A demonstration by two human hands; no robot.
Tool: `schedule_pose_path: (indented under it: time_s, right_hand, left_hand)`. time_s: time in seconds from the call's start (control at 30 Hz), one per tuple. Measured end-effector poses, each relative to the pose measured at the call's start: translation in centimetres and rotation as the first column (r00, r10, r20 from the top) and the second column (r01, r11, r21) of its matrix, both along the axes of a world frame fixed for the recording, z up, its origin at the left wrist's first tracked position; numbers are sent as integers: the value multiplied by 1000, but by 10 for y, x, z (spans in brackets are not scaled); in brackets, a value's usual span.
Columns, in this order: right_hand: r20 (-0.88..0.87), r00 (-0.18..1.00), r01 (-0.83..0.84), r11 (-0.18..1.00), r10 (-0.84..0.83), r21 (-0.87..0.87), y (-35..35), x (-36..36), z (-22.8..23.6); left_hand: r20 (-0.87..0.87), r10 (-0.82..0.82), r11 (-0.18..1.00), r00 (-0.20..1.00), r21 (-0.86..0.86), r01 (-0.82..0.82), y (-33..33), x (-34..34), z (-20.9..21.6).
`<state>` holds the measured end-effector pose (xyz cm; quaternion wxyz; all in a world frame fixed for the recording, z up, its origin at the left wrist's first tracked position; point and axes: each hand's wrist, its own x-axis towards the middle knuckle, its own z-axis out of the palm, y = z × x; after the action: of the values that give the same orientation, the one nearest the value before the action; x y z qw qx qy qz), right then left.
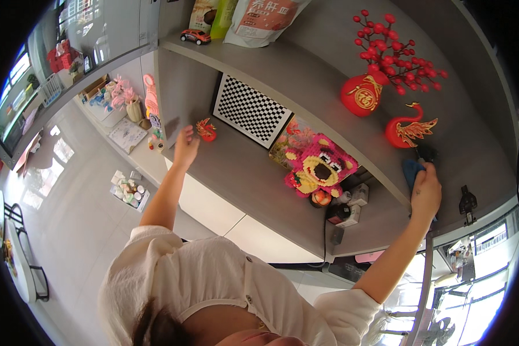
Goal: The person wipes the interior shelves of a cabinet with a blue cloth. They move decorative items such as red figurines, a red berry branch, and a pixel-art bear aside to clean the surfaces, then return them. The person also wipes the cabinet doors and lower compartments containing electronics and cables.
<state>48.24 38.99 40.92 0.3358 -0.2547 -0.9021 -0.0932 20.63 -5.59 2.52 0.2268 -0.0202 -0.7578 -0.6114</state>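
Observation:
My right hand (425,193) is closed around a blue cloth (411,171), pressing it to the upper shelf at the right. Just beyond the cloth stands a red swan ornament (402,131) with gold wings. Behind that is a round red vase (362,94) holding branches of red berries (386,55). On the lower shelf at the left, my left hand (185,147) has its fingers loosely extended beside a small red and gold ornament (206,130). Nothing shows in that hand; whether its fingertips touch the ornament I cannot tell.
A framed checkerboard (252,109) leans at the back of the lower shelf, beside a pink block-built bear (322,166). Small boxes and bottles (352,205) stand right of it. Above are a red toy car (195,36) and pouches (264,22). A black clip (467,202) is right of my hand.

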Motion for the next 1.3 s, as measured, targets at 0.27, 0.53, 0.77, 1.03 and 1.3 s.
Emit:
schedule_pose_path:
  time_s: [0.27,0.53,0.77,1.03,1.3]
  right_hand:
    - [-16,999,-45,999,45,-18,11,2,-3]
    - [-47,998,-42,999,41,-19,8,3,-2]
    - [-36,999,29,1000,-29,7,4,0,-1]
    - [-45,999,-13,1000,14,10,-1,0,1]
    - [-81,997,0,998,5,61,5,9,-4]
  left_hand:
    - [218,218,971,951,-149,-188,45,-60,-34]
    - [70,-219,932,973,311,187,26,-80,-61]
    - [45,-293,951,955,119,286,2,-44,-26]
    - [-214,-436,897,874,-31,440,-40,89,174]
    - [-309,-573,810,759,-71,583,45,101,396]
